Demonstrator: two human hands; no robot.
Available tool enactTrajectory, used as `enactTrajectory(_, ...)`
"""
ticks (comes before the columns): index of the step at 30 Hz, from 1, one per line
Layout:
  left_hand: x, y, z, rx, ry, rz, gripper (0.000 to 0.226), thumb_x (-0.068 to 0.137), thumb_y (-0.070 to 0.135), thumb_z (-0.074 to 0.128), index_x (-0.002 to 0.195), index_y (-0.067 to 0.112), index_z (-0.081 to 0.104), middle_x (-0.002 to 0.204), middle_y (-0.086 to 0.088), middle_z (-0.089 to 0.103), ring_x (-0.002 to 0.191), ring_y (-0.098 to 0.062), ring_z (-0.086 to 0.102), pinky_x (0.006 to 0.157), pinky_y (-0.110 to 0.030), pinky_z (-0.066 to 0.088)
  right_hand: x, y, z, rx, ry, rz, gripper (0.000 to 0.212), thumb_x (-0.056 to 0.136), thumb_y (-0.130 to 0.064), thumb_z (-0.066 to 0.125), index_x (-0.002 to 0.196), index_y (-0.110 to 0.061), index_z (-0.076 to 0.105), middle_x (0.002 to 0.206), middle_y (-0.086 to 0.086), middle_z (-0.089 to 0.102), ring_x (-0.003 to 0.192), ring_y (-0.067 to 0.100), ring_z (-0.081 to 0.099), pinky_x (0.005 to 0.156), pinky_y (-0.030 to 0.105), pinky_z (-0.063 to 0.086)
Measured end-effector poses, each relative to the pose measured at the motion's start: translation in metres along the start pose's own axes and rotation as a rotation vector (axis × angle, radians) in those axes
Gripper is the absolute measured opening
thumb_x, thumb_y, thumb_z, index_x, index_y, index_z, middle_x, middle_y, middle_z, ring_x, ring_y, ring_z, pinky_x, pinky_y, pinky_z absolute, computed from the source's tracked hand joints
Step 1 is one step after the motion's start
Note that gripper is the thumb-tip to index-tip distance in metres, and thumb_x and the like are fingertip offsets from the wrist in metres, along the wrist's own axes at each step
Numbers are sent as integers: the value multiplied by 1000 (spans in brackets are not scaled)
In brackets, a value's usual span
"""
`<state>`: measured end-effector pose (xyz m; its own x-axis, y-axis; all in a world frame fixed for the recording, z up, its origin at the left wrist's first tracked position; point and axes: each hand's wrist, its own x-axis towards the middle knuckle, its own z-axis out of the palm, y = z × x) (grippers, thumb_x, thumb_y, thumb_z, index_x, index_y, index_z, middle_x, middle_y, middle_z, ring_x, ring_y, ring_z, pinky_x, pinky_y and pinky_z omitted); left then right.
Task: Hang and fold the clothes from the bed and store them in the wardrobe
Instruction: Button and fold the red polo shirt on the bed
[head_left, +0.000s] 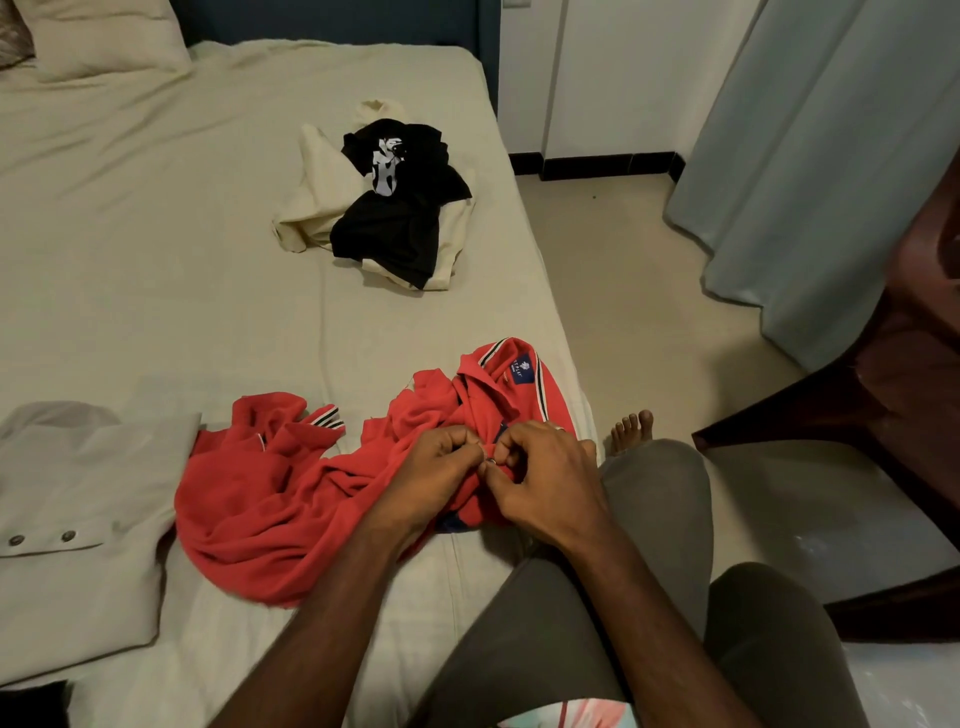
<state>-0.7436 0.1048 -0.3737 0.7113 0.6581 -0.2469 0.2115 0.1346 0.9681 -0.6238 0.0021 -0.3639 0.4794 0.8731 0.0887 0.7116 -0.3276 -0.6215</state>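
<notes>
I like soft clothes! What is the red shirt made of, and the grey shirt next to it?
The red shirt looks like a soft, matte knit, probably cotton: its surface is slightly fuzzy and it slumps in loose folds where both hands pinch it. The grey shirt looks like a smoother, thin woven cloth: it lies flat with crisp edges and buttons. Exact fibres can't be told.

Red polo shirt (291, 499) with striped collar and cuff trim and a blue neck label, lying crumpled at the near right edge of the bed (156, 234), its placket pinched between both hands. Folded beige shirt (78, 519) with two buttons, flat at near left. Black garment (400, 208) heaped on a cream garment (311, 192), far centre, well apart.
</notes>
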Motion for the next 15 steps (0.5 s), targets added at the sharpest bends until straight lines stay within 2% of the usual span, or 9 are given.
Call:
enactTrajectory(2,0,-1,-1,22,7,8,36,89,-5,52,62,18,60,63,1,56,60,-9,47,58,-22,42,0,-1,0,-14,-26,9,15,83,-40,68,79,-28,60,78,-14,59,81,4,53,83,36,39)
enactTrajectory(6,2,-4,0,40,43,21,17,77,9,60,61,15,61,66,-6,56,64,-13,49,64,-29,43,-1,-3,-1,-86,-49,-4,12,81,-38,64,78,-27,58,75,-12,58,77,8,52,80,36,36)
enactTrajectory(10,3,-6,0,108,53,62,30,94,7,63,65,15,67,70,-11,66,67,-14,59,70,-31,49,1,-5,1,-163,-40,-23,14,82,-39,59,78,-26,58,71,-10,59,72,12,55,80,36,36)
enactTrajectory(15,3,-11,-4,147,32,90,20,95,7,64,77,8,71,76,-10,71,70,-13,63,70,-27,51,1,-6,3,-194,-50,-77,14,80,-33,59,74,-21,54,66,-5,58,62,19,53,75,36,44)
